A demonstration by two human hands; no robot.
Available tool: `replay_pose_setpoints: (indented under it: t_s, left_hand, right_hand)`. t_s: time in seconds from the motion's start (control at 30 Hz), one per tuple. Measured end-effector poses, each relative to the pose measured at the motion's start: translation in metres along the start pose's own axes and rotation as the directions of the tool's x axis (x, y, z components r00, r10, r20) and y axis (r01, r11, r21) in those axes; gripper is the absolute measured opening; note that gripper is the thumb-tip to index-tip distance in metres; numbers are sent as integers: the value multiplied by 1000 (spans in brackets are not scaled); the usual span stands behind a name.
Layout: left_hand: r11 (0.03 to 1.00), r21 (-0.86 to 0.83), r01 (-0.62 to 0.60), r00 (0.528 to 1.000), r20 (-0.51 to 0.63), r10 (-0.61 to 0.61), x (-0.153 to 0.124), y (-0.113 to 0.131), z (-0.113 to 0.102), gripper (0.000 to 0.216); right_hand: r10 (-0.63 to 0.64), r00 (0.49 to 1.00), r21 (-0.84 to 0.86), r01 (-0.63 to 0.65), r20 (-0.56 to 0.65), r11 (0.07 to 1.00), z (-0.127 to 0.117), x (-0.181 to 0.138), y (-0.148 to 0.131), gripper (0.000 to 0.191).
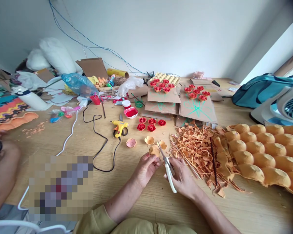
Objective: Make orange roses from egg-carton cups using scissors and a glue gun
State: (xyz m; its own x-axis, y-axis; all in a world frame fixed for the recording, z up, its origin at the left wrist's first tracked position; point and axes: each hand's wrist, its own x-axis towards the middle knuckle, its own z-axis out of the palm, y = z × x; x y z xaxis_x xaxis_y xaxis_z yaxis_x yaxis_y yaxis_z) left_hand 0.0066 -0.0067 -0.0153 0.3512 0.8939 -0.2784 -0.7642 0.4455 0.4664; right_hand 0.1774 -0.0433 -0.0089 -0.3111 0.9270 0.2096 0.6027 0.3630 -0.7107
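My left hand [146,169] pinches an orange egg-carton cup [154,150] between thumb and fingers. In my right hand [183,178] is a pair of white-handled scissors [170,177], its blades pointing up beside the cup. Just beyond lie a pink cut cup [131,143] and an orange petalled cup [149,140], with another petalled cup [162,145] partly behind the scissor blades. Several red paper roses [151,121] rest farther back. To the right of my right hand spreads a heap of orange carton scraps [192,146].
A yellow glue gun [120,127] with a black cord lies left of centre, near a dish of red paint [131,112]. Cardboard sheets [197,109] carry more red roses. An orange egg tray [266,149] fills the right side. Another person's arm [5,162] holds black-handled scissors at far left.
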Motion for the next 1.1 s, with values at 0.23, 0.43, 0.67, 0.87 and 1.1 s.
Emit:
replay_pose_setpoints:
  t_s: [0.23,0.43,0.67,0.87,1.1]
  left_hand:
    - [998,44,-36,999,39,34,0,1,0,24]
    - [990,129,-53,996,80,42,-1,2,2,21]
    - [986,166,-29,997,80,16,-4,2,5,21]
    - [986,166,-9,995,96,-7,-5,2,7,24]
    - [988,150,40,988,139,-61,-6,1,8,27]
  right_hand:
    - [-26,999,-68,28,27,997,1,-1,0,12]
    - [-42,999,-93,45,31,995,-1,0,0,13]
    - [-73,997,-87,75,28,993,-2,0,1,15]
    - [-117,993,-44,118,23,992,-1,0,2,21]
    - [-149,989,4,149,-12,989,1,-1,3,21]
